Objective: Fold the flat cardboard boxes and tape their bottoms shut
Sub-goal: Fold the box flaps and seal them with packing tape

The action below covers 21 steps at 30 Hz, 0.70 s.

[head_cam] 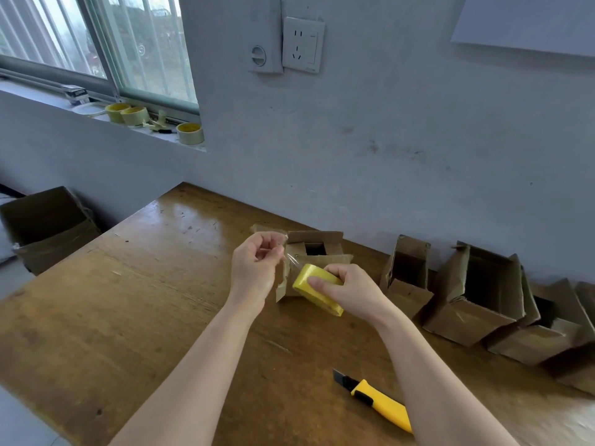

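Nearest you, close to the front edge of the worn brown wooden worktop [106, 304], lies a yellow-handled utility knife [376, 401], partly hidden by your right forearm. Above mid-worktop your right hand [347, 292] is wrapped around a yellow roll of clear packing tape [314, 286], while your left hand [256, 267] pinches what looks like its pulled-out clear end. Just behind them a small brown cardboard box [317, 249] stands with flaps apart near the back edge. More open cardboard boxes [476, 297] line the back edge towards the right corner.
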Each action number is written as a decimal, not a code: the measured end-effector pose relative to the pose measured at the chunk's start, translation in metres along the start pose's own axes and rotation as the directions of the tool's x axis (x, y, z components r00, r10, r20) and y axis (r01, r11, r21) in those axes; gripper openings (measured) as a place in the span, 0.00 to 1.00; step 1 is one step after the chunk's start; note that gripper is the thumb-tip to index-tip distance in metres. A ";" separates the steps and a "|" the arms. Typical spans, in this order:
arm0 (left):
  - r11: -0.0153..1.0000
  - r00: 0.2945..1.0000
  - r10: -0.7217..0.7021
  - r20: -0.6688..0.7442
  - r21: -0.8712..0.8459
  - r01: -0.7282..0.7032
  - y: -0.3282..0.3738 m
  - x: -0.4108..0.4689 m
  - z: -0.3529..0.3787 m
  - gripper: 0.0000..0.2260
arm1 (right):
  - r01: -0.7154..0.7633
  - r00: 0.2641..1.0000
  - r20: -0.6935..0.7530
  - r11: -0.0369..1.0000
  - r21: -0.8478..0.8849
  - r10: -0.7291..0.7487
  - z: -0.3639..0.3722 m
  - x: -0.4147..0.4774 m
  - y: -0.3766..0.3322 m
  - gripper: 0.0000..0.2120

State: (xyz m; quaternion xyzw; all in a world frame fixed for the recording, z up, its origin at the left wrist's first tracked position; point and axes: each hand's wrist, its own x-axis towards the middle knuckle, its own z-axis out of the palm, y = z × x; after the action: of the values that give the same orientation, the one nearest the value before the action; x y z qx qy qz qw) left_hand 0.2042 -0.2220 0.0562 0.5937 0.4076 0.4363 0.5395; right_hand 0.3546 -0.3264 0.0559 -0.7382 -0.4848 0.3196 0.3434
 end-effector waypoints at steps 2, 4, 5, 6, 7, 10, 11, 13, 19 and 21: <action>0.999 0.999 -0.034 -0.016 -0.035 0.034 0.004 0.006 -0.004 0.09 | 0.037 0.998 0.043 0.988 0.147 -0.044 0.000 -0.005 0.002 0.11; 0.990 0.995 -0.076 -0.066 -0.122 0.068 0.004 0.009 -0.005 0.10 | 0.060 0.998 0.006 0.982 0.182 -0.062 0.003 -0.007 0.005 0.12; 0.978 0.991 -0.103 -0.085 -0.188 0.085 0.003 0.007 -0.004 0.10 | 0.065 0.998 -0.034 0.987 0.146 -0.061 0.004 -0.005 0.005 0.12; 0.964 0.988 -0.127 -0.090 -0.248 0.101 0.002 0.005 -0.004 0.10 | 0.066 0.995 -0.082 0.993 0.093 -0.058 0.006 -0.003 0.004 0.12; 0.949 0.986 -0.148 -0.079 -0.291 0.119 0.000 0.002 -0.004 0.10 | 0.064 0.990 -0.127 0.998 0.027 -0.060 0.007 0.000 0.003 0.11; 0.868 0.981 -0.194 0.014 -0.464 0.178 -0.004 -0.004 -0.005 0.09 | 0.048 0.976 -0.199 0.982 -0.180 -0.084 0.008 0.008 -0.003 0.14; 0.805 0.978 -0.199 0.060 -0.559 0.198 -0.003 -0.004 -0.006 0.09 | 0.029 0.979 -0.189 0.972 -0.234 -0.075 0.009 0.010 -0.002 0.16; 0.730 0.977 -0.176 0.124 -0.649 0.214 0.000 -0.001 -0.010 0.09 | -0.011 0.987 -0.153 0.948 -0.318 -0.040 0.010 0.012 0.002 0.20; 0.990 0.935 -0.134 0.328 0.082 0.113 0.002 0.011 -0.019 0.10 | 0.002 0.987 -0.158 0.975 -0.221 -0.038 0.001 0.009 0.012 0.16; 0.882 0.924 -0.162 0.346 0.470 -0.021 -0.004 0.014 -0.013 0.13 | 0.014 0.982 -0.175 0.960 -0.279 -0.065 0.000 0.009 0.009 0.17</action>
State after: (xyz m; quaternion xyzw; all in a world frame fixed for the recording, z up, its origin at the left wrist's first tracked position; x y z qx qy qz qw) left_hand 0.1957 -0.2043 0.0538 0.7623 0.4110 0.1840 0.4649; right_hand 0.3621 -0.3204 0.0471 -0.7952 -0.5059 0.1725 0.2862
